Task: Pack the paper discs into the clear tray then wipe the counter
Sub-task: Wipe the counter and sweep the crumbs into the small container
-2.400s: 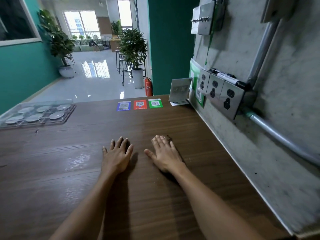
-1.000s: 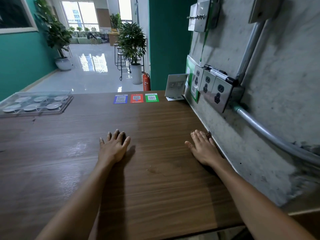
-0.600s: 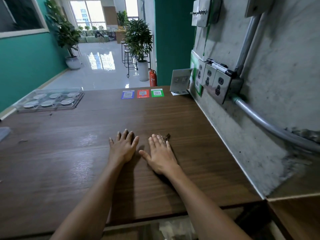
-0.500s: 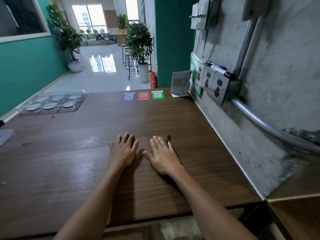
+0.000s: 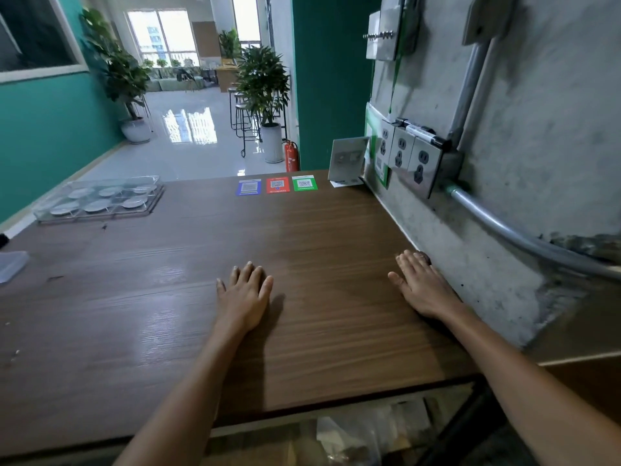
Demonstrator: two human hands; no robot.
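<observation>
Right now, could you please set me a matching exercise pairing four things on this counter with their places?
Things: 1 clear tray; 2 green card; 3 left hand; 4 right hand.
Places: A flat on the counter, mid-width; B beside the wall; C far left corner; D right of the red card.
Pairs: 1-C; 2-D; 3-A; 4-B.

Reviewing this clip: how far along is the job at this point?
Done: paper discs sit in the clear tray, none seen loose on the counter. In hand: the right hand presses flat by the wall, something brown under its fingertips, apparently wiping; the left hand rests flat. Left: specks near the tray, and the counter's left side.
</observation>
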